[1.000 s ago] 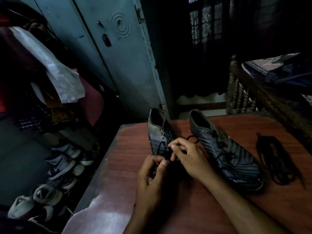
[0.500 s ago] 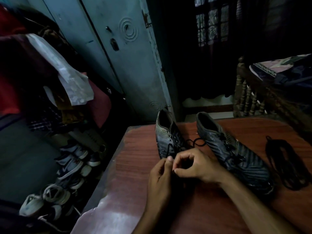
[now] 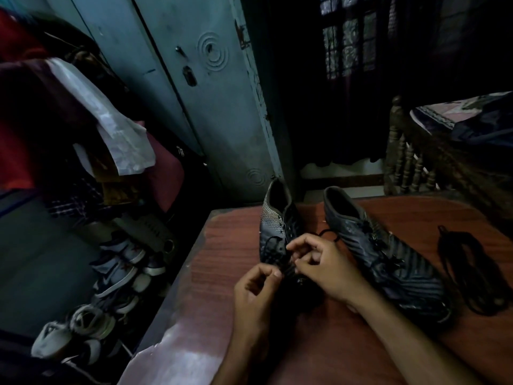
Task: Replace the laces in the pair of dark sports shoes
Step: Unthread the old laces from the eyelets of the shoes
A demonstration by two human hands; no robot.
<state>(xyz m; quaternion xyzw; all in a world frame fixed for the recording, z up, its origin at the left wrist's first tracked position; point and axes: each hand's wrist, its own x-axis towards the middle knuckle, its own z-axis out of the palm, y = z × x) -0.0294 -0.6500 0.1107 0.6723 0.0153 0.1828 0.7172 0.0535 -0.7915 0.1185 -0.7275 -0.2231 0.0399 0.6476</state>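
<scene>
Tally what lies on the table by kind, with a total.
Dark shoes: 2, the left shoe and the right shoe
Loose lace bundles: 1, the bundle at the right of the table
Hands at the left shoe: 2, left hand and right hand
Total: 5

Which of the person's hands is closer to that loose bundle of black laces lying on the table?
The right hand. It works at the left shoe, with the right shoe between it and the lace bundle. The left hand is farther, on the other side of the right hand.
</scene>
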